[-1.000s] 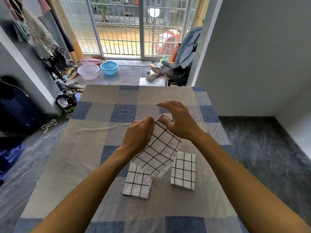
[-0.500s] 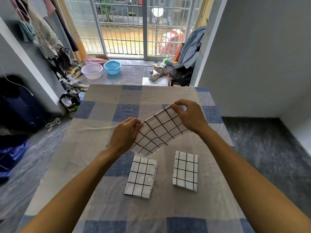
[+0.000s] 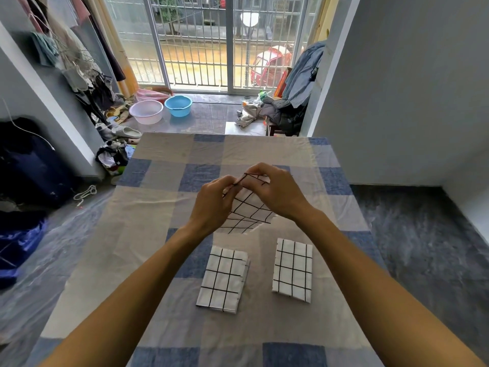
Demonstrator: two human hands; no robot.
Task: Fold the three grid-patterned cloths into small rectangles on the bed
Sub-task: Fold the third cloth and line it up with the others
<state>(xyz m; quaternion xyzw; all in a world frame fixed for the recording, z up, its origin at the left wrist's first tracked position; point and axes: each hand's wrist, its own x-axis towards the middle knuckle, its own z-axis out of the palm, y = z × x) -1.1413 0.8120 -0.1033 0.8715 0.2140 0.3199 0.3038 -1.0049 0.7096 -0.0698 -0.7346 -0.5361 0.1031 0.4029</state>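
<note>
Above the bed (image 3: 169, 165): third cloth (image 3: 248, 209) hangs in the air, top edge gathered between both hands, lower part drooping loose.
Risk one: corners may end up mismatched, since the hanging part sags askew; the fold would then set crooked.
Risk two: lowering it carelessly could brush the left folded cloth (image 3: 223, 280) and loosen its layers; the right folded cloth (image 3: 293, 270) lies further aside.
Left hand (image 3: 213, 205): raised, fingers curled, pinching the upper edge.
Right hand (image 3: 276, 194): just beside it, fingertips pinching the same edge.
</note>
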